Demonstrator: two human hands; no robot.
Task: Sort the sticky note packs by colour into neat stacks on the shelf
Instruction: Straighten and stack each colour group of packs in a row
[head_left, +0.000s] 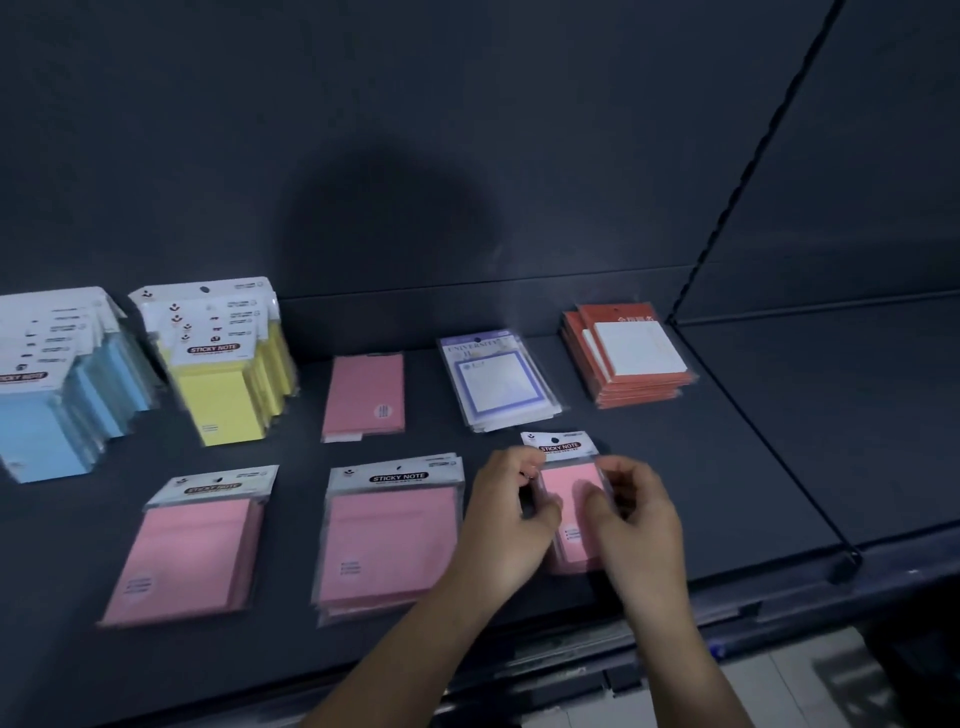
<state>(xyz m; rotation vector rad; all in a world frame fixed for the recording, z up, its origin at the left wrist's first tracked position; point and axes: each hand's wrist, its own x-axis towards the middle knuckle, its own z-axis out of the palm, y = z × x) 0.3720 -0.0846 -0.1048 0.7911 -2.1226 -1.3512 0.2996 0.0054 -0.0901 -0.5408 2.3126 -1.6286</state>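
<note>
Our fingers were curled onto the two long edges of a small pink pack (571, 491). The left hand (511, 514) pinched its left side and the right hand (636, 525) its right side. The pack sat low over the front of the dark shelf (769, 447); we could not tell whether it touched. Its white header read "STICKY NOTE". Just left of our hands lay the middle pink stack (389, 540), its header carrying the same words, and beyond it the left pink stack (187, 551), its lettering blurred. Behind these a face-down pink pack (366, 397) showed its plain back. At the back left stood a yellow stack (223, 395) headed "STICKY NOTE", with a blue stack (47, 421) beside it. Behind our hands lay purple-bordered packs (493, 379) printed "UNIVERSITY", and to their right red packs (631, 358), their writing unreadable.
</note>
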